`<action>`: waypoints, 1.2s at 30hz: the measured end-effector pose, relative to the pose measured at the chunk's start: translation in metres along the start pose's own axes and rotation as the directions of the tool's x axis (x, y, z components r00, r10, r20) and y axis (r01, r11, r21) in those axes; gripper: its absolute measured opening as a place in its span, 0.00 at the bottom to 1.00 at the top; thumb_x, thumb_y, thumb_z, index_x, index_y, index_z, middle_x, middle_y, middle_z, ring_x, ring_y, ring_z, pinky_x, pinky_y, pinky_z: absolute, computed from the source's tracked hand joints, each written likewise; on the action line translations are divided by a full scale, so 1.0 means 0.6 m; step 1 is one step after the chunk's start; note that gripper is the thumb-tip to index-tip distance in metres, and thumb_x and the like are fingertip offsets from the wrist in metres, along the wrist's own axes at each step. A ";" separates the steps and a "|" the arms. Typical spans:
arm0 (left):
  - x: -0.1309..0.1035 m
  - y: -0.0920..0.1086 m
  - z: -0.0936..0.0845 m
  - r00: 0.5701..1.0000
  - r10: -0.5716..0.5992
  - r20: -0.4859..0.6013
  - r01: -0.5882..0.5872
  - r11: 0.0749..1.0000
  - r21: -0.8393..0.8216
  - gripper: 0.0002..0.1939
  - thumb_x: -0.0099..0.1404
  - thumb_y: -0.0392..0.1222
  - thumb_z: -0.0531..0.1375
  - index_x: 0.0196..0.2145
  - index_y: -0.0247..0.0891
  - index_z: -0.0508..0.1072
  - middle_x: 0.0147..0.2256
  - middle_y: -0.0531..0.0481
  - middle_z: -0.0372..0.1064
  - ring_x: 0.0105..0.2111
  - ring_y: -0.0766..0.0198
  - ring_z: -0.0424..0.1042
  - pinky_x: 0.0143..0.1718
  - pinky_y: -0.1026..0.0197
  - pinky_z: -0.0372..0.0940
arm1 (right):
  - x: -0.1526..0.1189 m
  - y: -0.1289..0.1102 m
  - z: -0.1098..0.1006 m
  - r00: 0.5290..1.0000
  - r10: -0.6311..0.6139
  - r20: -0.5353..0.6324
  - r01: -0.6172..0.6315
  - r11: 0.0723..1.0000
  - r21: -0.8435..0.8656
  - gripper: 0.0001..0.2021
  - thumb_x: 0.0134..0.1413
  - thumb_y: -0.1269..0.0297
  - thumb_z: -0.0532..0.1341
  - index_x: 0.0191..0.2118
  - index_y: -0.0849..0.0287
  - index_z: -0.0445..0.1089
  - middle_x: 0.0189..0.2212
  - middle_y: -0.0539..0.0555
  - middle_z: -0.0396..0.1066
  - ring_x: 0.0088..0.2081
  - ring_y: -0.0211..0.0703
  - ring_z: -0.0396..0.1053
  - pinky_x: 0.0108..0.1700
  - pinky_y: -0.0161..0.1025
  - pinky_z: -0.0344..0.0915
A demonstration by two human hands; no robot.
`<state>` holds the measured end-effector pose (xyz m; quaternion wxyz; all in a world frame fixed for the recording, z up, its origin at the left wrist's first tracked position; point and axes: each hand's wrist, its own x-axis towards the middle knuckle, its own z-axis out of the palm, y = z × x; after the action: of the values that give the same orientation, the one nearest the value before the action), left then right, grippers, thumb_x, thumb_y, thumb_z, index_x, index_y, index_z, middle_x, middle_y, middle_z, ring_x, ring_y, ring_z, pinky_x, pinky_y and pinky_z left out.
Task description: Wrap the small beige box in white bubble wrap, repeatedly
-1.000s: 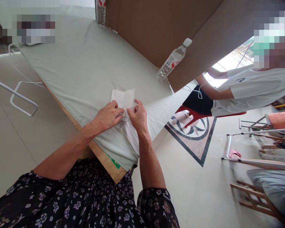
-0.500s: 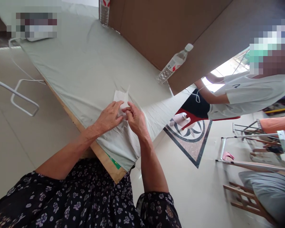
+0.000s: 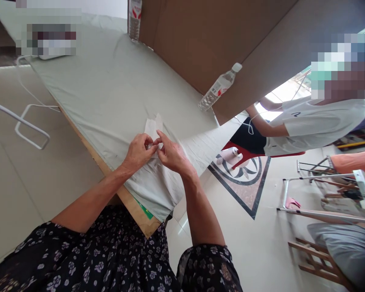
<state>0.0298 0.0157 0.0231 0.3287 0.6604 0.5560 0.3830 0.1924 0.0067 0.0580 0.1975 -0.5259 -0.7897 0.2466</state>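
A thin white tissue-like sheet [image 3: 152,126] lies near the corner of the cloth-covered table [image 3: 109,89]. My left hand [image 3: 140,151] is over its lower left part, thumb and index finger pinched together on the sheet. From the right, my right hand [image 3: 171,154] meets it, with its thumb and fingers closed at the sheet's lower edge. The fingertips of both hands nearly touch. The sheet's lower part is hidden under the fingers.
A large brown cardboard panel [image 3: 194,36] stands across the table's far side. Clear bottles [image 3: 218,90] stand against it. A seated person in a white shirt [image 3: 319,125] is at the right. A white wire frame [image 3: 33,125] is at the left.
Both hands have drawn their fingers in to a pinch, and more of the sheet shows above them. The view has shifted slightly.
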 end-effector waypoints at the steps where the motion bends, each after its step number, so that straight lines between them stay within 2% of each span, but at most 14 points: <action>1: 0.002 0.002 0.002 1.000 -0.006 0.003 0.006 1.000 0.003 0.07 0.62 0.41 0.63 0.33 0.40 0.67 0.33 0.52 0.67 0.33 0.63 0.66 0.41 0.57 0.66 | 0.001 0.010 -0.002 1.000 0.007 -0.005 -0.007 0.996 0.086 0.36 0.54 0.74 0.56 0.71 0.57 0.57 0.52 0.56 0.79 0.37 0.42 0.75 0.45 0.43 0.73; 2: 0.003 0.002 0.002 1.000 -0.014 0.005 0.014 1.000 0.006 0.06 0.61 0.39 0.63 0.33 0.40 0.67 0.33 0.52 0.67 0.33 0.63 0.66 0.42 0.57 0.65 | 0.002 0.021 -0.004 0.999 0.036 -0.031 -0.030 0.983 0.179 0.36 0.54 0.73 0.57 0.70 0.57 0.59 0.51 0.56 0.79 0.33 0.39 0.74 0.43 0.42 0.74; 4: 0.007 0.002 0.002 0.999 -0.028 0.015 0.028 1.000 0.011 0.07 0.60 0.37 0.64 0.33 0.40 0.68 0.34 0.52 0.66 0.33 0.63 0.65 0.42 0.57 0.65 | 0.005 0.043 -0.005 0.979 0.173 -0.106 -0.124 0.925 0.359 0.32 0.54 0.68 0.59 0.67 0.57 0.62 0.48 0.56 0.79 0.30 0.37 0.72 0.35 0.39 0.73; 6: 0.010 -0.001 -0.001 0.999 -0.036 0.038 0.036 0.999 0.010 0.07 0.58 0.36 0.64 0.34 0.40 0.68 0.34 0.53 0.65 0.32 0.64 0.64 0.41 0.58 0.65 | 0.009 0.063 -0.004 0.921 0.364 -0.136 -0.253 0.827 0.503 0.30 0.55 0.61 0.62 0.64 0.60 0.64 0.45 0.57 0.79 0.29 0.38 0.72 0.27 0.36 0.70; 8: 0.013 -0.003 -0.005 0.997 -0.037 0.075 0.037 0.999 0.005 0.08 0.58 0.36 0.64 0.36 0.39 0.69 0.33 0.55 0.63 0.30 0.66 0.63 0.40 0.58 0.64 | 0.017 0.076 -0.001 0.868 0.490 -0.082 -0.349 0.717 0.603 0.32 0.53 0.55 0.66 0.62 0.62 0.65 0.44 0.60 0.79 0.31 0.41 0.75 0.22 0.34 0.66; 10: 0.015 -0.006 -0.009 0.993 -0.016 0.115 0.017 1.000 -0.012 0.13 0.58 0.37 0.64 0.42 0.38 0.72 0.32 0.56 0.62 0.29 0.66 0.62 0.39 0.59 0.64 | 0.031 0.083 0.005 0.850 0.526 -0.020 -0.377 0.635 0.674 0.37 0.49 0.53 0.70 0.62 0.64 0.64 0.43 0.61 0.79 0.32 0.44 0.76 0.19 0.33 0.64; 13: 0.014 -0.008 -0.013 0.986 0.063 0.155 -0.062 0.998 -0.015 0.25 0.60 0.38 0.62 0.56 0.39 0.73 0.34 0.55 0.61 0.29 0.67 0.62 0.39 0.59 0.66 | 0.059 0.088 0.014 0.853 0.521 -0.001 -0.357 0.587 0.727 0.40 0.42 0.50 0.76 0.59 0.64 0.67 0.35 0.56 0.77 0.29 0.41 0.73 0.18 0.33 0.62; 15: 0.013 -0.009 -0.013 0.979 0.108 0.173 -0.112 0.994 0.013 0.29 0.62 0.38 0.60 0.61 0.41 0.72 0.35 0.54 0.61 0.29 0.67 0.63 0.41 0.58 0.67 | 0.079 0.091 0.017 0.855 0.518 -0.001 -0.354 0.587 0.728 0.37 0.39 0.48 0.78 0.53 0.63 0.70 0.28 0.50 0.74 0.24 0.37 0.68 0.17 0.32 0.58; 19: 0.011 -0.012 -0.009 0.974 0.114 0.195 -0.132 0.988 0.083 0.24 0.63 0.40 0.60 0.56 0.41 0.79 0.39 0.49 0.65 0.31 0.65 0.65 0.45 0.56 0.70 | 0.108 0.099 0.020 0.882 0.470 0.021 -0.339 0.605 0.720 0.24 0.38 0.53 0.76 0.39 0.59 0.71 0.23 0.45 0.70 0.19 0.32 0.60 0.18 0.33 0.53; 23: 0.012 -0.015 -0.006 0.976 0.074 0.204 -0.100 0.988 0.121 0.22 0.63 0.43 0.60 0.53 0.35 0.80 0.41 0.46 0.67 0.32 0.63 0.67 0.48 0.54 0.70 | 0.115 0.104 0.028 0.910 0.416 0.004 -0.287 0.621 0.730 0.14 0.39 0.57 0.71 0.30 0.57 0.69 0.23 0.45 0.67 0.23 0.33 0.60 0.22 0.33 0.54; 28: 0.013 -0.015 -0.009 0.979 0.068 0.194 -0.089 0.991 0.102 0.20 0.63 0.45 0.60 0.50 0.38 0.80 0.39 0.48 0.67 0.33 0.62 0.68 0.48 0.55 0.70 | 0.106 0.096 0.045 0.932 0.322 -0.163 -0.080 0.624 0.777 0.12 0.43 0.55 0.68 0.31 0.55 0.71 0.27 0.46 0.68 0.30 0.36 0.63 0.32 0.35 0.62; 31: 0.009 -0.014 -0.009 0.983 0.050 0.178 -0.063 0.996 0.067 0.21 0.62 0.44 0.61 0.52 0.38 0.77 0.37 0.49 0.66 0.34 0.61 0.68 0.46 0.54 0.70 | 0.092 0.085 0.049 0.947 0.251 -0.203 0.007 0.612 0.791 0.13 0.47 0.52 0.68 0.35 0.54 0.73 0.31 0.47 0.71 0.34 0.38 0.66 0.39 0.37 0.66; 34: 0.002 -0.016 -0.003 0.997 -0.036 0.069 0.033 0.998 0.046 0.26 0.60 0.45 0.64 0.56 0.37 0.70 0.39 0.49 0.67 0.37 0.60 0.70 0.47 0.53 0.70 | 0.070 0.073 0.045 0.957 0.192 -0.218 0.050 0.629 0.776 0.14 0.50 0.50 0.69 0.38 0.54 0.74 0.33 0.49 0.74 0.37 0.41 0.69 0.43 0.40 0.68; 36: 0.000 -0.020 0.001 0.998 -0.057 -0.033 0.059 0.997 0.058 0.31 0.58 0.45 0.67 0.58 0.37 0.67 0.44 0.45 0.69 0.43 0.56 0.72 0.50 0.50 0.71 | 0.053 0.066 0.042 0.958 0.145 -0.248 0.083 0.687 0.722 0.13 0.53 0.50 0.68 0.36 0.54 0.74 0.32 0.48 0.73 0.36 0.41 0.70 0.45 0.40 0.69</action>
<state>0.0242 0.0175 0.0124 0.3114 0.6471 0.5912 0.3672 0.1954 0.0446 0.0159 0.4964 -0.4480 -0.5815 0.4634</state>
